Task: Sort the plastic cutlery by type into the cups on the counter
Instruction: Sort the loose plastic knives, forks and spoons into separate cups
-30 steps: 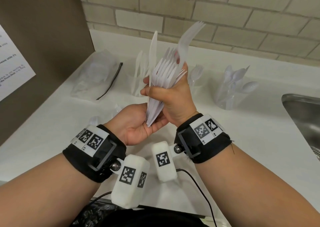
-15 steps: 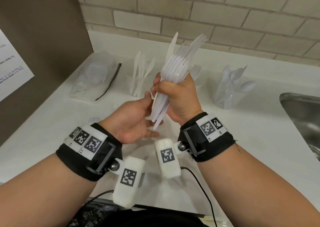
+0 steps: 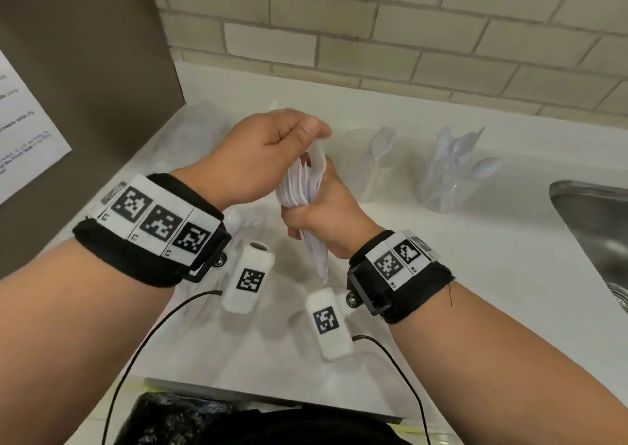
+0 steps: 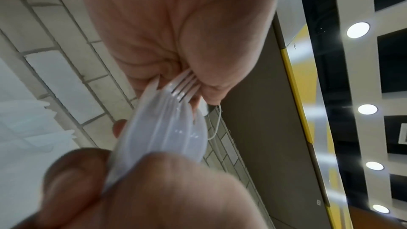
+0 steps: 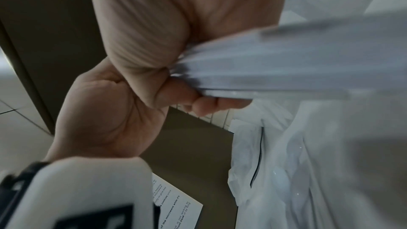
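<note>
My right hand [image 3: 306, 220] grips a bundle of white plastic cutlery [image 3: 307, 186] around its middle, handles pointing down toward me. Fork tines [image 4: 184, 84] and a knife tip show at its upper end. My left hand [image 3: 311, 140] reaches over from the left and closes thumb and fingers on the tops of the bundle. Behind the hands, a clear cup with forks [image 3: 377, 162] stands on the white counter [image 3: 475, 274]. A clear cup with spoons [image 3: 455, 176] stands to its right. The knife cup is hidden behind my left hand.
A few loose white pieces [image 3: 243, 220] lie on the counter under my left wrist. A crumpled clear plastic bag [image 3: 200, 131] sits at the back left by the brown side wall. A steel sink [image 3: 598, 233] opens at the right edge. Brick wall behind.
My left hand has left the handle ends below the bundle and come up over its top. My right hand has lowered the bundle, which no longer fans out above the cups.
</note>
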The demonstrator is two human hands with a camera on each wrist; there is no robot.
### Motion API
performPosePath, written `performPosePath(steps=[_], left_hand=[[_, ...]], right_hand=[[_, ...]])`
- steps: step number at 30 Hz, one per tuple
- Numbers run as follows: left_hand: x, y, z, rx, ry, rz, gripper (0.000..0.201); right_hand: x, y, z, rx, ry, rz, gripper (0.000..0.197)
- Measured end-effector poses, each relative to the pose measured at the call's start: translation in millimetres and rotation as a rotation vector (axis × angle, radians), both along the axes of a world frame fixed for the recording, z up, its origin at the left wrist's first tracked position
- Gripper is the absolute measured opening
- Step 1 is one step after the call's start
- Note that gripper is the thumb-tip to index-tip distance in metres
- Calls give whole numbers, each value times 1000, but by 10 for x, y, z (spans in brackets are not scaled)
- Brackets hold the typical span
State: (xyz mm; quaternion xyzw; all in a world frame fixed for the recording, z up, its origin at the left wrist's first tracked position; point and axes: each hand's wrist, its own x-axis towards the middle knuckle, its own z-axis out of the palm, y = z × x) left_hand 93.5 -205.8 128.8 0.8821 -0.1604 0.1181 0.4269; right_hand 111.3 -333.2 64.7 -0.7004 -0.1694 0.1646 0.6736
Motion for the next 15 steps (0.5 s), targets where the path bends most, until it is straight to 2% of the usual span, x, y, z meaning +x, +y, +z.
performPosePath(steps=[2, 4, 6, 7, 8, 9, 10, 11, 12, 15], left_hand=[[-16, 16, -19, -38, 9, -32, 34], [-13, 70, -68, -210, 26, -55, 39], [-35, 111, -161, -498, 108, -23, 85], [-55, 124, -220, -648, 213, -32, 109], [-75, 132, -286, -766, 343, -87, 126], [-98, 123, -348, -824, 471, -163, 133], [-123, 95, -406, -829, 571, -238, 133], [-151, 61, -443, -792, 620, -298, 125], [-176, 13, -468, -738, 613, -326, 112], [-197, -60, -487, -667, 547, -256, 75]], right_hand=[[1, 6, 16, -5, 18, 8, 78], [3, 22, 37, 15, 23, -4, 67], [24, 16, 98, 131, 39, -57, 54], [35, 5, 150, 213, 51, -66, 47], [46, -5, 198, 288, 67, -61, 38], [54, -11, 239, 348, 87, -41, 29], [58, -12, 269, 387, 105, -22, 24], [58, 3, 278, 405, 111, -18, 28], [48, 23, 276, 406, 103, -17, 32], [19, 68, 253, 344, 58, -42, 30]])
